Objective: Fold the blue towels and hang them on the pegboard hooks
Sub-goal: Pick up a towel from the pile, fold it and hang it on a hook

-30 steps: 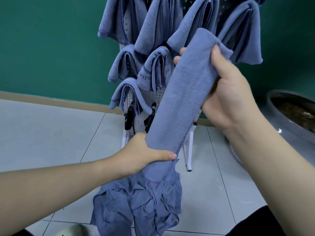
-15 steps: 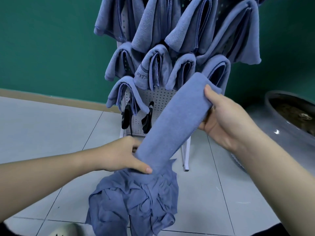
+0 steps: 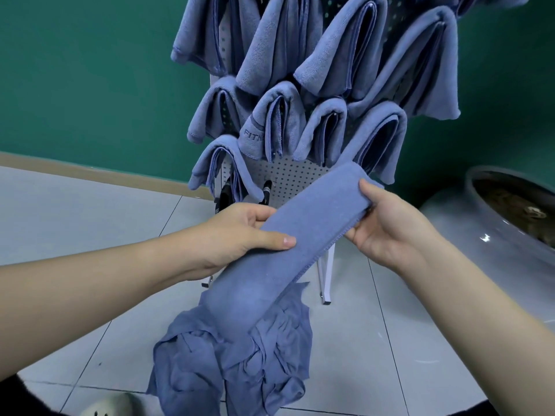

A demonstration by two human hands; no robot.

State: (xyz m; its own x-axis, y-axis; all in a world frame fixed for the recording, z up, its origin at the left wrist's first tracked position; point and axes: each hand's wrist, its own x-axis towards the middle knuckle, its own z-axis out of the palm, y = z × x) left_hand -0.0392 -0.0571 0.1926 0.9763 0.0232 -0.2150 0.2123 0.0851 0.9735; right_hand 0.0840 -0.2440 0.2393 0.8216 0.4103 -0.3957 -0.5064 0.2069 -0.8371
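While my left hand and right hand pinch the soft, light, folded blue terry towel at eight and two o'clock — limp stuff — it sags below the white pegboard.

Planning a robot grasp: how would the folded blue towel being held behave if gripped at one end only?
Probably floppy: the towel sags below the left hand. Likely light, since the right hand pinches its end easily. Its fuzzy nap suggests little slipping.
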